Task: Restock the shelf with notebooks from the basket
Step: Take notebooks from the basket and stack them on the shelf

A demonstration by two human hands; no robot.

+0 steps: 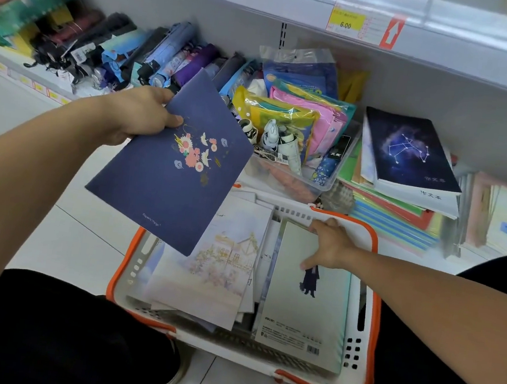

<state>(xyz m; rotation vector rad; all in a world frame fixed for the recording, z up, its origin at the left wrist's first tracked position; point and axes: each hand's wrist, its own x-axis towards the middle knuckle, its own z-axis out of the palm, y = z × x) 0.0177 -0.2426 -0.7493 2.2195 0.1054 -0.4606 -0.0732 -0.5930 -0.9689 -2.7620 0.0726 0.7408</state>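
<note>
My left hand (142, 113) grips a dark blue notebook with a flower print (172, 170) by its upper left edge, held tilted in the air above the basket and in front of the shelf. My right hand (329, 248) reaches into the white basket with an orange rim (374, 300) and grips the top edge of a pale green notebook with a small dark figure (305, 311). Beside it in the basket lies a notebook with a pastel house picture (215, 266) on several others. On the shelf at the right a starry constellation notebook (408, 149) tops a stack.
The low shelf holds a row of folded umbrellas (154, 54) at the left, a clear bin of packaged goods (298, 124) in the middle and coloured folders (394, 220) under the notebook stack. A price tag (347, 21) hangs on the shelf above. My knees flank the basket.
</note>
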